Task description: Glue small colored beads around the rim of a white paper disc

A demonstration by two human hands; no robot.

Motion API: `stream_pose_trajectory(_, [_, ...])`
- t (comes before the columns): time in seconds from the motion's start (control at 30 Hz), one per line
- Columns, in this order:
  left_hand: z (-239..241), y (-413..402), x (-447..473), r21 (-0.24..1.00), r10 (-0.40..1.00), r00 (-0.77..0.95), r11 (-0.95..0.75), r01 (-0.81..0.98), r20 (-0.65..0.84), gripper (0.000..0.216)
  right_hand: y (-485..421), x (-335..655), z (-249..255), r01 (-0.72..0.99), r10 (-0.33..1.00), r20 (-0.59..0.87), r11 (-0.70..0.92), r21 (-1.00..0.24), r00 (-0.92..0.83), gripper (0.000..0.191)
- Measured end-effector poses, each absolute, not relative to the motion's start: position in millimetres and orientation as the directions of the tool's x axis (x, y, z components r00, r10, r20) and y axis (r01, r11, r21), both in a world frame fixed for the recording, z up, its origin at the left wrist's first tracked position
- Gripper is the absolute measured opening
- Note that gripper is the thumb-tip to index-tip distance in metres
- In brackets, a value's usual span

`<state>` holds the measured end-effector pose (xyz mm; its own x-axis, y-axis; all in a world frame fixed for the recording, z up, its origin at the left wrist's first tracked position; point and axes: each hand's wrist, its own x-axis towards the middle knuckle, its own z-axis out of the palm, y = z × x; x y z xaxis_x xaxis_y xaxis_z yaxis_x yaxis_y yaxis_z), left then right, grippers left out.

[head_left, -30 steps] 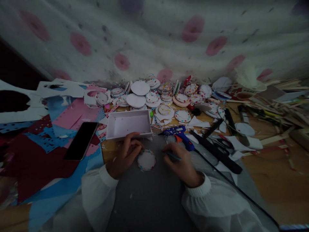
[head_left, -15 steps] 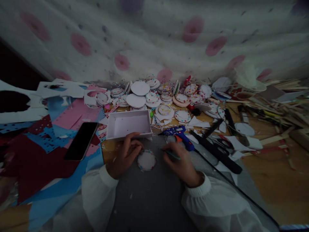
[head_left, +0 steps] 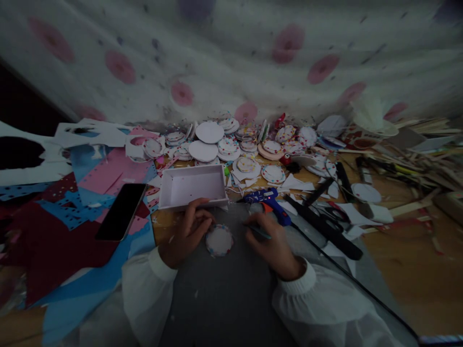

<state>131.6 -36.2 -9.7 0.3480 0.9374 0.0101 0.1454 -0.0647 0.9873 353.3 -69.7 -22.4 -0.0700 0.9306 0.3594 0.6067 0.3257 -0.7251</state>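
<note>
A small round white disc (head_left: 219,240) with red and blue dots around its rim lies flat on the grey mat (head_left: 220,299). Just left of it rests my left hand (head_left: 190,231), fingers loosely curled and apart, its fingertips close to the disc's edge; I see nothing held in it. On the other side, my right hand (head_left: 271,243) is closed on a thin greenish pen-like tool (head_left: 261,233), whose tip is too dark to make out. Behind my left hand stands an open white box (head_left: 191,185), and a blue glue gun (head_left: 267,200) lies behind my right hand.
Several dotted white discs (head_left: 273,174) are piled along the back by a flowered curtain (head_left: 231,58). Left lie a phone (head_left: 122,212) and coloured sheets (head_left: 68,236). Right are a black rod-like object (head_left: 329,231), scissors (head_left: 333,217), a cable (head_left: 343,270) and wooden sticks (head_left: 415,168).
</note>
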Motion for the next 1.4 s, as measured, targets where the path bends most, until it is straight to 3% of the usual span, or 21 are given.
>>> stream_pose_trajectory(0.9, [-8.2, -36.1, 130.8, 0.985, 0.937, 0.351, -0.059, 0.163, -0.002, 0.037, -69.5, 351.1, -20.5, 0.575, 0.939, 0.323, 0.329, -0.749, -0.116, 0.012])
stream_pose_trajectory(1.4, [-5.1, -39.5, 130.2, 0.973, 0.939, 0.343, -0.064, 0.220, -0.016, 0.022, -67.1, 357.7, -14.7, 0.578, 0.880, 0.330, 0.473, -0.666, -0.340, 0.011])
